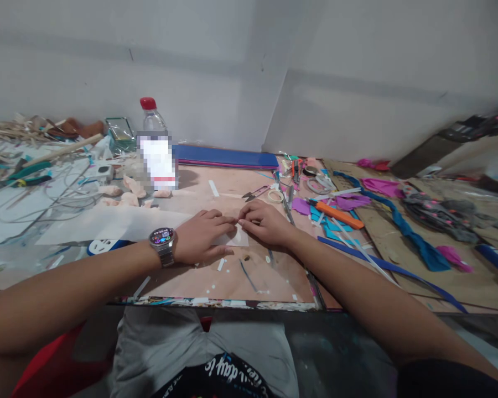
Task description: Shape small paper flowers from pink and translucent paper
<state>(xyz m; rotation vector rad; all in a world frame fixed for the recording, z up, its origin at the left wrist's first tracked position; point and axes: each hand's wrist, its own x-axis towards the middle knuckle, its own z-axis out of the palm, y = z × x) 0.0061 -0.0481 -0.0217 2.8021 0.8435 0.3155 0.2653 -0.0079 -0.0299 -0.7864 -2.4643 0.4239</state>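
Observation:
A long sheet of white paper (103, 225) lies across the work board, its right end running under my hands. My left hand (201, 235), a watch on its wrist, rests flat on that sheet with the fingers stretched toward the right. Its fingertips meet those of my right hand (265, 223) near the paper's right end. The right fingers are bent and closed in a pinch; what sits between them is too small or hidden to name. Behind the right hand are small thread snips (256, 192) and a roll of tape (275, 195).
A phone (158, 163) leans before a red-capped bottle (152, 119). Pale lumps (129, 198), cable and green-handled pliers (29, 174) lie left. To the right are an orange cutter (339, 214), fabric scraps and a blue strip (392, 264). A blue flat stack (226, 157) lies along the wall.

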